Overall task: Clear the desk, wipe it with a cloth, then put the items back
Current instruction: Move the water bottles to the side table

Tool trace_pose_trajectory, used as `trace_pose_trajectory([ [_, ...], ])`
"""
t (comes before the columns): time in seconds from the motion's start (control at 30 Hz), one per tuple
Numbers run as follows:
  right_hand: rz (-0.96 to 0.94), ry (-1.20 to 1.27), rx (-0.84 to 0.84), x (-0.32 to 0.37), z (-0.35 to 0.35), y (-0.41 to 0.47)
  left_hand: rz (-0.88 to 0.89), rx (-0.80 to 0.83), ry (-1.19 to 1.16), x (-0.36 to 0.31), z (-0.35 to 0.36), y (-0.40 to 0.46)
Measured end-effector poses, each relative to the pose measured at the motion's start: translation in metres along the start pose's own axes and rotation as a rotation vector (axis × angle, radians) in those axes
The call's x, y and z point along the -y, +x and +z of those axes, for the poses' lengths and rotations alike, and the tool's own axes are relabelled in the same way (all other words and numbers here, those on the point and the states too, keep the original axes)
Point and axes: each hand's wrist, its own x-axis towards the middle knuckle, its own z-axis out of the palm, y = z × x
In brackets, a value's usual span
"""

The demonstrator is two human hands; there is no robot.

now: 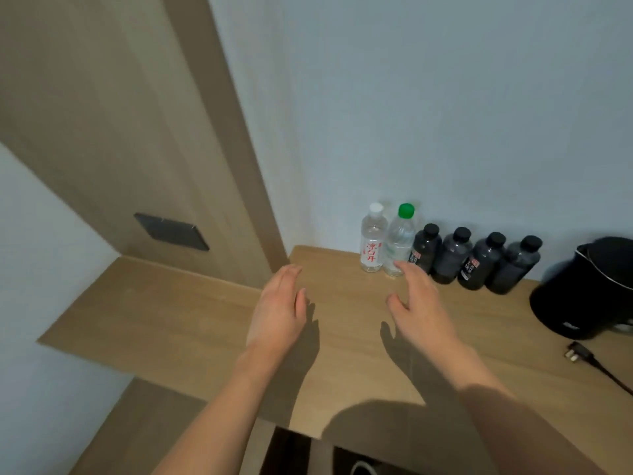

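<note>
Showing matt light wood-grain on worktop (191, 313); clear glossy plastic on two water bottles (385, 241); dark plastic on four bottles (476, 258); looking smooth black plastic on kettle (585, 289).

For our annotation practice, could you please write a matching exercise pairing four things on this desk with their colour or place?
Things:
1. bottle with red lettering
2. clear bottle beside it
3. kettle
4. plug

Descriptions:
a. green cap
b. lying flat on the desk in front of the kettle
c. white cap
d. black, at the right edge of the view

Pairs: 1-c, 2-a, 3-d, 4-b
</note>
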Motion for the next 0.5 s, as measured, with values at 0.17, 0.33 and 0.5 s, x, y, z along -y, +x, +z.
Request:
trace_pose_trajectory([
  [0.17, 0.089, 0.07, -0.063, -0.018, -0.019, 0.041, 0.096, 0.098, -0.031, -0.025, 0.006, 0.061],
  [0.33, 0.146, 0.053, -0.052, -0.027, -0.031, 0.095, 0.088, 0.188, -0.141, -0.059, 0.035, 0.134],
  [0.5, 0.189, 0.07, -0.063, -0.042, -0.02, 0.149, 0.005, 0.25, -0.246, -0.072, 0.089, 0.194],
])
